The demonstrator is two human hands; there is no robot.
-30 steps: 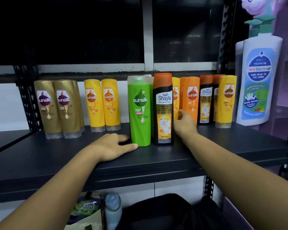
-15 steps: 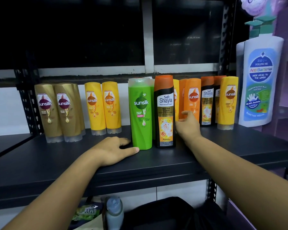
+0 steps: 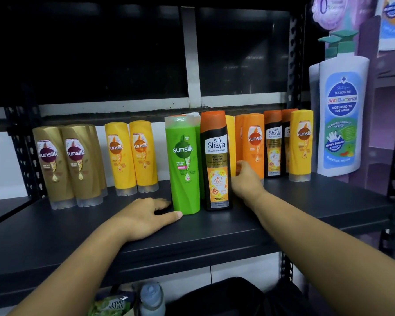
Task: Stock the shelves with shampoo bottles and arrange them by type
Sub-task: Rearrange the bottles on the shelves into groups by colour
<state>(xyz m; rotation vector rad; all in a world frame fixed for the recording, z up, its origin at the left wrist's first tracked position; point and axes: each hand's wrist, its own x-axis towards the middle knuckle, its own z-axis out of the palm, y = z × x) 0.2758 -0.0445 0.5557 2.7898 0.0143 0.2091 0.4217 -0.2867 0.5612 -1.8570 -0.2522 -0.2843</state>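
Observation:
On the dark shelf (image 3: 214,238) stand gold Sunsilk bottles (image 3: 62,165), two yellow Sunsilk bottles (image 3: 132,156), a green Sunsilk bottle (image 3: 184,165) and a black Safi Shayla bottle (image 3: 216,160). Behind the Shayla bottle is a yellow bottle (image 3: 230,137), then orange Sunsilk bottles (image 3: 253,142), more Shayla bottles (image 3: 274,142) and another yellow Sunsilk bottle (image 3: 302,142). My left hand (image 3: 144,217) rests on the shelf, its thumb tip against the green bottle's base. My right hand (image 3: 245,181) reaches in between the front Shayla bottle and the orange bottles. Its fingertips are hidden.
A tall white pump bottle of kids' wash (image 3: 342,115) stands at the shelf's right end beside purple display cards. Black slotted uprights (image 3: 294,65) frame the shelf. Below the shelf are a snack bag (image 3: 112,304), a water bottle (image 3: 152,299) and a dark bag (image 3: 226,297).
My right hand's raised finger has come off the orange bottle and curled down behind the Shayla bottle. My left hand stays put by the green bottle.

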